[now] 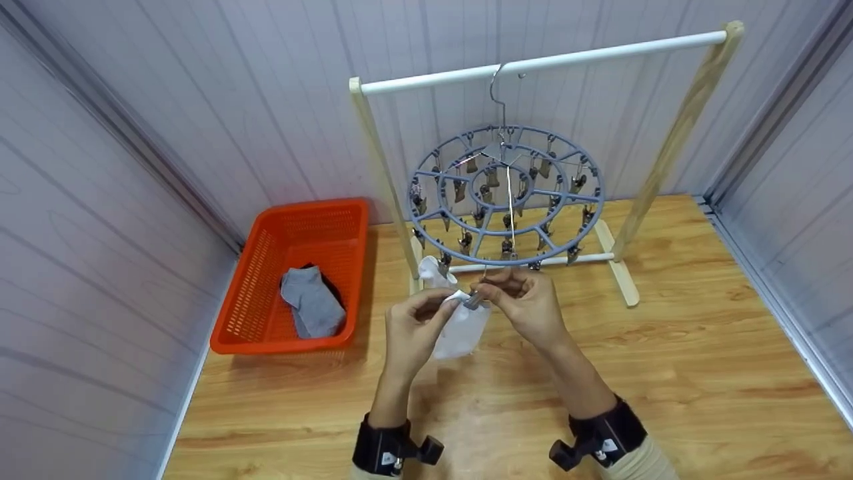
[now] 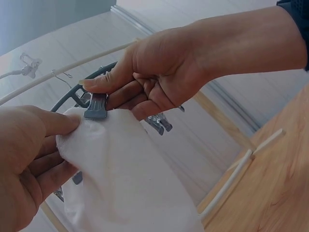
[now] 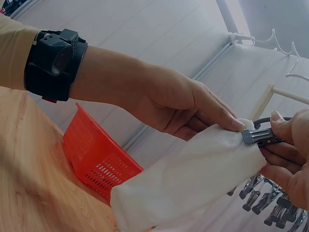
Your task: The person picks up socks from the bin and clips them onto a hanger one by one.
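Observation:
Pinched by its ribbed edge between left thumb and fingers, a white sock (image 2: 130,169) hangs below the near rim of the round clip hanger (image 1: 493,257). My left hand (image 1: 412,333) is just left of a grey clip (image 2: 96,107). With thumb and fingers my right hand (image 1: 533,310) squeezes that clip's upper end. The clip's lower end lies over the sock's top edge in both wrist views; whether it bites the cloth I cannot tell. Another white cloth piece (image 1: 434,268) hangs at the hanger's left front, partly hidden.
The hanger's hook (image 1: 496,90) hangs on the white bar (image 1: 440,78) of a wooden stand (image 1: 673,140). Several more clips dangle from its rings. To the left, an orange basket (image 1: 283,347) on the wood floor holds grey cloth (image 1: 312,303) and something black. Panelled walls enclose the space.

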{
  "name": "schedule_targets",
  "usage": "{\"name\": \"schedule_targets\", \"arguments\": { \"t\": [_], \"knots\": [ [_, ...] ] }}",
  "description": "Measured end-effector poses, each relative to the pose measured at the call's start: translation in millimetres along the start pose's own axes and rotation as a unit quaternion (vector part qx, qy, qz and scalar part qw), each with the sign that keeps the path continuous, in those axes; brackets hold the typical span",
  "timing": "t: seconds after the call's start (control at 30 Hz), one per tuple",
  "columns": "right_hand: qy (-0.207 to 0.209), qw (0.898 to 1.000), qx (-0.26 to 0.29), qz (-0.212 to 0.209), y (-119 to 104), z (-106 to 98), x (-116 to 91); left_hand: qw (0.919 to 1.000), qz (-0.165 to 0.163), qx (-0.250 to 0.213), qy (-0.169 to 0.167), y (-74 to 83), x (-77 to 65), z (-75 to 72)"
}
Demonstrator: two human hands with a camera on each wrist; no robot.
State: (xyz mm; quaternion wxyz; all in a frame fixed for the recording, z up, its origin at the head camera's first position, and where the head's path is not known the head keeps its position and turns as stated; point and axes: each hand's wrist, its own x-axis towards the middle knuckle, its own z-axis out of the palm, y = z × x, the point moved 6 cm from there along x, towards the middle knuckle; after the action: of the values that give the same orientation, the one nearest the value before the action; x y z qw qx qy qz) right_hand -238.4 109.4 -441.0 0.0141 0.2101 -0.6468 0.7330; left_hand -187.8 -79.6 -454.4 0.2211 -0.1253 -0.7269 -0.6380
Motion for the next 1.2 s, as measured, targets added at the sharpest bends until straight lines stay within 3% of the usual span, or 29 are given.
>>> {"name": "schedule_targets", "arguments": {
  "t": [0.33,0.9,1.2],
  "knots": [
    [0.008,1.000,-0.005,-0.005,0.5,-2.8,0.0,0.9993,-0.024,0.008,-0.028,-1.2,-1.0,2.1],
    [0.003,1.000,0.024,-0.015,-2.8,-1.1,-0.5,0.9980,-0.008,-0.009,-0.061,1.6,0.0,5.8],
    [0.005,1.000,0.021,-0.010,-2.9,-2.4,-1.4,0.9963,-0.025,-0.028,-0.078,-0.7,0.1,8.1]
  ]
}}
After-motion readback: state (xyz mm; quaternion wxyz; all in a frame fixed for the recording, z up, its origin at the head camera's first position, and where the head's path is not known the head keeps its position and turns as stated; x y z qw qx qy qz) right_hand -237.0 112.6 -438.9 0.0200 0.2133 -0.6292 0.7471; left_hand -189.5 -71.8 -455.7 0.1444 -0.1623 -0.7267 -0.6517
